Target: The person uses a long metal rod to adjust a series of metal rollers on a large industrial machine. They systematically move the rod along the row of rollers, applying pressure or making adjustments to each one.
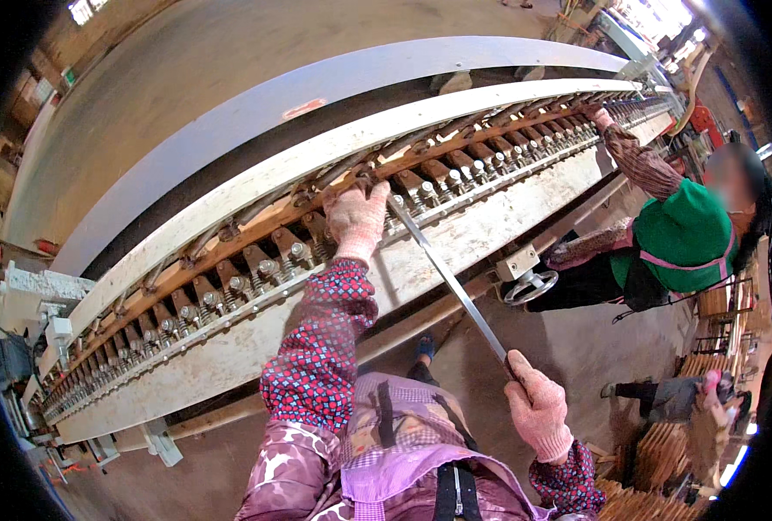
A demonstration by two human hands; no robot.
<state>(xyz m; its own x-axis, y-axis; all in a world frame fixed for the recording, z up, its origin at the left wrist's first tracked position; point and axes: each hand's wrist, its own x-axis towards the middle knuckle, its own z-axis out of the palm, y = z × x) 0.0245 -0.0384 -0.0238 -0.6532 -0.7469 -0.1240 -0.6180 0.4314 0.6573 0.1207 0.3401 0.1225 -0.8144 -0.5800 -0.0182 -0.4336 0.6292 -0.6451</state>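
Observation:
My right hand, in a pale pink glove, is closed around the lower end of a long flat metal bar. The bar slants up and left, its far end beside my left hand. That hand, gloved too, lies over a row of brown metal clamps with bolts and springs on a long machine. Its fingers bend down at a brown wooden strip running along the clamps; what they grip is hidden. A white beam forms the machine's near side.
At the right, a co-worker in a green top reaches a gloved hand onto the same row. A metal handwheel sticks out below the beam. Farther right, another person bends near stacked wood strips. A grey curved panel runs behind.

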